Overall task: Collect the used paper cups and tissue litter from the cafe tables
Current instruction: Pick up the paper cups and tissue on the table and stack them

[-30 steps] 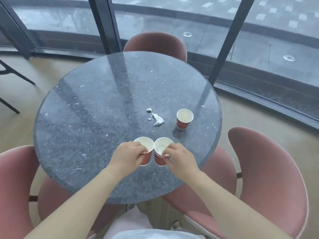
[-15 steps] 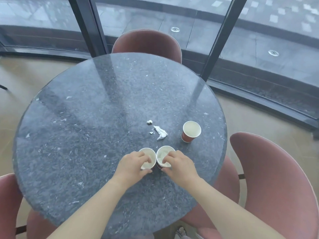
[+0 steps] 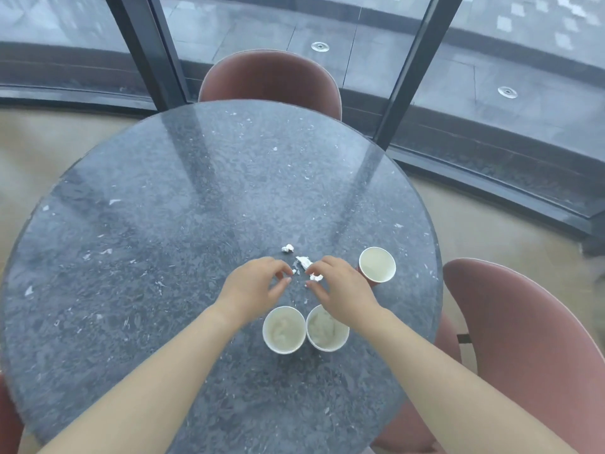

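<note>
— Where do we stand with the lone cup [image 3: 377, 264]?

— It is upright on the round table [image 3: 163, 224], near the edge on our right. Just left of it lie the tissue scraps [image 3: 303, 262], with a small ball [image 3: 287, 248] a little beyond them.

— And our hands?

— Both hover left of the lone cup, over the scraps. Our right hand [image 3: 340, 290] is just beside it, fingers bent, a scrap at their tips. Our left hand [image 3: 258, 283] is further left, fingers curled, tips at a tiny bit. We cannot tell whether either hand grips anything.

— The other cups?

— The two cups [image 3: 283, 329] stand rim to rim, nearer us than the lone cup and to its left, something pale and crumpled inside.
</note>
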`<state>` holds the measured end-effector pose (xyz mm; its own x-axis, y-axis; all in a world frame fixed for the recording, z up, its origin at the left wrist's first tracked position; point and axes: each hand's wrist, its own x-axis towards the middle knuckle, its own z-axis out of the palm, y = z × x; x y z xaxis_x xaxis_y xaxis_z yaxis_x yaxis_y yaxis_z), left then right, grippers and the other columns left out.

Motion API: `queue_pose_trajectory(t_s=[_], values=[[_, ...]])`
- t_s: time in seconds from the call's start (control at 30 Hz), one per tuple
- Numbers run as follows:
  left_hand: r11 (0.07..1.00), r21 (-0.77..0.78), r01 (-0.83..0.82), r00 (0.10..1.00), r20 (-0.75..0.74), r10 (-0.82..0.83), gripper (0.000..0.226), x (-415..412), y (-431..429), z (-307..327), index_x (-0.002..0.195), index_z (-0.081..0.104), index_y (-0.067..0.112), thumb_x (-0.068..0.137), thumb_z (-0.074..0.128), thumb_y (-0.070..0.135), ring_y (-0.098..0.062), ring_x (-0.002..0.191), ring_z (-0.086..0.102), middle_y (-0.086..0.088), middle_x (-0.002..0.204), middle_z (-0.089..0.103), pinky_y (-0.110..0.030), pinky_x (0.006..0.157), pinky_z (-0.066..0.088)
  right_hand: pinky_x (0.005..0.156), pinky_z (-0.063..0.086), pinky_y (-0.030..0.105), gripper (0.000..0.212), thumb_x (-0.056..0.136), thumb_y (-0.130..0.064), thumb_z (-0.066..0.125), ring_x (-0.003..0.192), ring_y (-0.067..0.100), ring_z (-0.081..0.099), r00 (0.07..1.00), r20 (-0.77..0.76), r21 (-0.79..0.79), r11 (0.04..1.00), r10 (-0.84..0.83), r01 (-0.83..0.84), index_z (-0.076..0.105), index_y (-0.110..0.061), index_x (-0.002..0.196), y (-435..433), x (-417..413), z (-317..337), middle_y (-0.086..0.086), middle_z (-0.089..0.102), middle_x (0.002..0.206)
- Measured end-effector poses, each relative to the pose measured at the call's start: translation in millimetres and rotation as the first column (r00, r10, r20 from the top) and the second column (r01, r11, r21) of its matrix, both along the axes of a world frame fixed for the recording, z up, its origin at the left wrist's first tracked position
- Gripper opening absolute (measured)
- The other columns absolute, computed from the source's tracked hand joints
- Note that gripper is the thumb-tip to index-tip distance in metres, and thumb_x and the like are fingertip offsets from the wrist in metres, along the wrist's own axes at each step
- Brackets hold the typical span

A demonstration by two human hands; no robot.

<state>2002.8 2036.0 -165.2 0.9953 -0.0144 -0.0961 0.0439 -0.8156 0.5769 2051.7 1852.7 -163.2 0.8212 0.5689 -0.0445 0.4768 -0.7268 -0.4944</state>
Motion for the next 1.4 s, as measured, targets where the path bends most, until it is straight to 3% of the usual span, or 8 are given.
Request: queue_pose_trajectory(t_s=[0.23,0.33,0.6,0.77,0.93,1.2,1.3,1.4], values=[[0.992,0.118,0.037,0.978,-0.207,-0.012,0.018,44,12,-40,0.106,0.059,0.032,0.089,0.053,0.035,-0.012,0.105,0.052,0.009,0.109,0.055,-0.033,0.080,0.048,0.083,0.038,0.037,0.035,0.083,-0.027,0.062,0.117,0.022,0.038,0.995,-0.059,-0.322,0.942,0.082,-0.097,0.051,-0.023,0.116,18,48,-46,-0.001,0.047,0.120],[0.987,0.152,0.054,0.969,-0.248,-0.014,0.025,61,14,-57,0.111,0.056,0.032,0.086,0.058,0.034,-0.015,0.109,0.047,0.007,0.115,0.049,-0.034,0.078,0.047,0.085,0.041,0.040,0.049,0.080,-0.028,0.067,0.119,0.024,0.035,0.984,-0.140,-0.378,0.912,0.113,-0.159,0.045,-0.023,0.124,23,64,-63,0.000,0.041,0.126],[0.981,0.190,0.032,0.958,-0.287,0.024,0.093,83,-4,-86,0.141,0.024,0.024,0.067,0.076,0.046,-0.021,0.123,0.038,0.003,0.139,0.029,-0.041,0.093,0.047,0.080,0.047,0.040,0.038,0.085,-0.014,0.059,0.110,0.027,0.041,0.979,-0.188,-0.326,0.936,0.077,-0.136,0.044,-0.015,0.120,26,75,-86,0.005,0.039,0.122],[0.981,0.194,0.019,0.976,-0.218,0.025,0.063,81,-12,-96,0.131,0.040,0.020,0.077,0.070,0.037,-0.021,0.118,0.040,0.002,0.132,0.037,-0.037,0.092,0.046,0.084,0.041,0.037,0.032,0.088,-0.016,0.055,0.107,0.028,0.042,0.981,-0.195,-0.279,0.958,0.017,-0.072,0.045,-0.013,0.117,25,71,-89,0.009,0.041,0.116],[1.000,0.028,0.001,0.984,-0.177,0.004,0.024,77,-21,-101,0.111,0.057,0.015,0.086,0.059,0.015,-0.022,0.106,0.052,-0.002,0.117,0.049,-0.032,0.087,0.043,0.086,0.041,0.036,0.034,0.088,-0.021,0.056,0.110,0.027,0.043,0.974,-0.225,-0.274,0.961,-0.014,-0.050,0.045,-0.015,0.120,20,63,-90,0.008,0.046,0.116],[0.998,0.008,0.060,0.981,-0.187,-0.058,0.018,66,-23,-99,0.104,0.062,0.009,0.091,0.049,0.012,-0.025,0.101,0.056,-0.008,0.112,0.055,-0.031,0.087,0.041,0.084,0.036,0.032,0.029,0.088,-0.020,0.055,0.107,0.027,0.049,0.973,-0.226,-0.230,0.973,-0.039,-0.015,0.050,-0.013,0.116,7,56,-88,0.008,0.052,0.114],[0.997,0.034,0.076,0.978,-0.199,-0.068,0.018,58,-15,-86,0.103,0.062,0.010,0.090,0.049,0.011,-0.024,0.098,0.058,-0.007,0.111,0.056,-0.031,0.086,0.042,0.082,0.036,0.032,0.028,0.087,-0.018,0.056,0.104,0.026,0.051,0.975,-0.213,-0.148,0.988,-0.066,0.034,0.053,-0.014,0.114,4,52,-76,0.007,0.054,0.111],[1.000,-0.005,0.013,0.993,-0.116,-0.013,0.015,46,-9,-62,0.098,0.064,0.013,0.088,0.054,0.011,-0.015,0.082,0.056,-0.001,0.104,0.058,-0.021,0.076,0.040,0.075,0.033,0.026,0.027,0.084,-0.018,0.060,0.098,0.024,0.054,0.984,-0.159,-0.019,0.996,-0.084,0.082,0.057,-0.015,0.111,1,44,-56,0.005,0.057,0.104]])
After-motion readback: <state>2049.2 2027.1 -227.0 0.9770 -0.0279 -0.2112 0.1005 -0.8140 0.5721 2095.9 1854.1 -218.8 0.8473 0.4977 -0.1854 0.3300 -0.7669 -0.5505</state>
